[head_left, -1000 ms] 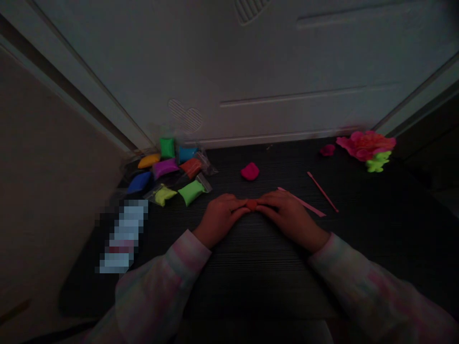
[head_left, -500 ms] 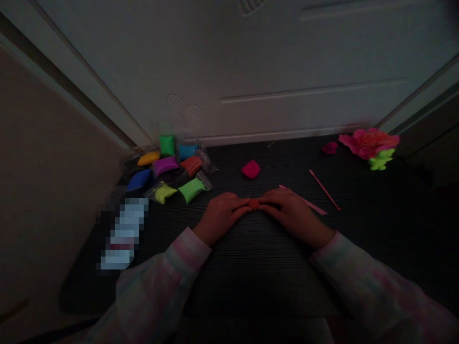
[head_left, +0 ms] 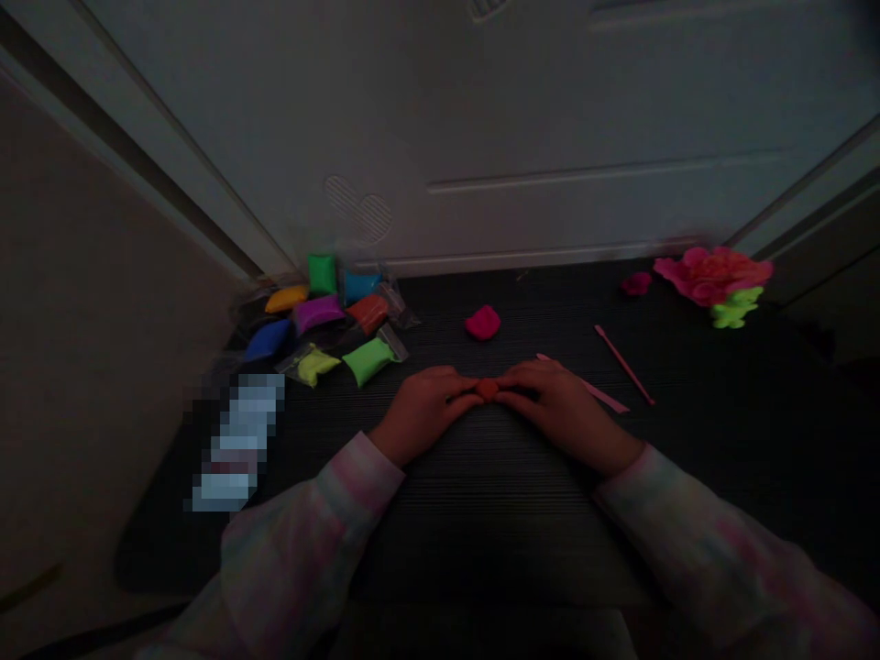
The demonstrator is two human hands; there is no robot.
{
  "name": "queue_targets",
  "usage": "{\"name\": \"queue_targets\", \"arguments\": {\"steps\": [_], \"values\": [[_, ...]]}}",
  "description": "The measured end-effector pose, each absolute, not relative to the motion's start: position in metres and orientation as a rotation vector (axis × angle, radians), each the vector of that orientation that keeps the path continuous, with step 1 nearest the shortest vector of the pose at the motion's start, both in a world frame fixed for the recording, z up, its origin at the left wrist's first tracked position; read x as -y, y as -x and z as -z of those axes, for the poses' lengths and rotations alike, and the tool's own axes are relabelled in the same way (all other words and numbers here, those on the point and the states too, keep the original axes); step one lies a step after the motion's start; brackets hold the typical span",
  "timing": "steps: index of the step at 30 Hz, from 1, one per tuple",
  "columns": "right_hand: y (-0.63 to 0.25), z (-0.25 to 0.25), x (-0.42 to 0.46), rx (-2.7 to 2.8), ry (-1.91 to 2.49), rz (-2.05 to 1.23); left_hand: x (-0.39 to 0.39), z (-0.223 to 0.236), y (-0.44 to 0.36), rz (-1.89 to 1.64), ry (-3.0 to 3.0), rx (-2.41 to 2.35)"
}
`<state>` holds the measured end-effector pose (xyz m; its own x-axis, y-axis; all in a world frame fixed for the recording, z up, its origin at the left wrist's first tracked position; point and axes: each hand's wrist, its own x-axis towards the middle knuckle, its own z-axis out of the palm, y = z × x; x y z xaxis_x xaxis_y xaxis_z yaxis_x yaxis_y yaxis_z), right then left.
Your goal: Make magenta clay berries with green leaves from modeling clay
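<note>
A small orange-red lump of modelling clay [head_left: 488, 390] is pinched between both hands above the middle of the dark table. My left hand [head_left: 424, 410] grips it from the left with thumb and fingertips. From the other side my right hand [head_left: 558, 408] holds it the same way. Beyond the hands lies a loose magenta-pink lump of clay [head_left: 482, 323]. A flat pink modelling tool [head_left: 605, 396] is partly hidden by my right hand. Farther right rests a thin pink modelling stick [head_left: 624, 365].
Several bagged clay packs in different colours, among them a light green pack [head_left: 369, 361], lie at the left. A blurred-out pale item [head_left: 237, 445] sits nearer. At the back right are a pink clay flower [head_left: 701, 273], a yellow-green clay figure [head_left: 737, 309] and a dark pink piece [head_left: 636, 283]. A white panel [head_left: 522, 220] rises behind.
The view has shifted slightly. Both hands stay at the orange-red clay, and more of its top shows between the fingertips. The other things lie as before.
</note>
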<state>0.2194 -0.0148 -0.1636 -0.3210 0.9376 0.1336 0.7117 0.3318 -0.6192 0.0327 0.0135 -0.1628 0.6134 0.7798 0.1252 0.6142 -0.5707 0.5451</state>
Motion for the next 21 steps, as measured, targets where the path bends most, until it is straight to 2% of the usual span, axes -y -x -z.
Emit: {"name": "queue_targets", "arguments": {"steps": [21], "values": [[-0.2201, 0.1627, 0.0132, 2.155, 1.448, -0.681, -0.0145, 0.1645, -0.0287, -0.476, -2.405, -1.039]]}}
